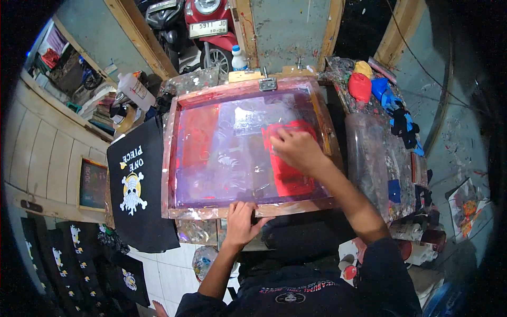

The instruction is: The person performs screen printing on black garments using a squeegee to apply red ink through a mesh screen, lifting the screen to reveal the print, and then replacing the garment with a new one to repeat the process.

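A wooden screen-printing frame (193, 212) with purple-tinted mesh (240, 179) lies in front of me. At its near bar is my left hand (243, 224), fingers hooked over the wood and thumb out to the right. My right hand (297, 149) is closed above the mesh's right side, over a bright red ink patch (296, 184); whatever its fingers hold, if anything, is hidden. Another red area (198, 140) shows on the mesh's left side. Beside the frame on the left hangs a black printed cloth (156, 185) with a white and yellow skull design.
A metal hinge clamp (268, 83) holds the frame's far bar, near a white bottle with a blue cap (238, 59). Red, yellow and blue bundles, including a red one (359, 87), lie on the right bench. A large white jug (136, 91) stands left. Black printed cloths (129, 280) lie lower left.
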A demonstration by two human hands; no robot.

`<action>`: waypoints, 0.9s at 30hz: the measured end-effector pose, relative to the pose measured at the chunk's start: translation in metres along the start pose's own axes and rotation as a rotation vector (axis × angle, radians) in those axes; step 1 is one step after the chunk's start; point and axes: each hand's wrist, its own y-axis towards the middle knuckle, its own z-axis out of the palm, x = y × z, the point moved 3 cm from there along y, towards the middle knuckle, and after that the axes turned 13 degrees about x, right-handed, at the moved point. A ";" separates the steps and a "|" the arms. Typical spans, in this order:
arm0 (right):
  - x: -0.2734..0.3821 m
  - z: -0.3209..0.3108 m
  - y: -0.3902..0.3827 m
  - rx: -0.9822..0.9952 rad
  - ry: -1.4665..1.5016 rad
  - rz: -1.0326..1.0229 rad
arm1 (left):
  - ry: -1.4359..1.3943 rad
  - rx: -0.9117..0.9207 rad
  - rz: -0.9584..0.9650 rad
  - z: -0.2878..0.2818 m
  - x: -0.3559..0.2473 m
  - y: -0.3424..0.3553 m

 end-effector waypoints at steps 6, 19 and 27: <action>-0.006 -0.016 0.006 -0.028 -0.049 0.038 | 0.006 -0.013 0.001 -0.005 -0.008 0.010; 0.107 -0.060 -0.109 0.052 -0.039 0.124 | 0.013 -0.063 0.073 -0.041 -0.029 0.018; 0.065 -0.149 -0.048 -0.107 -0.199 0.117 | 0.170 -0.162 0.231 -0.142 -0.062 0.083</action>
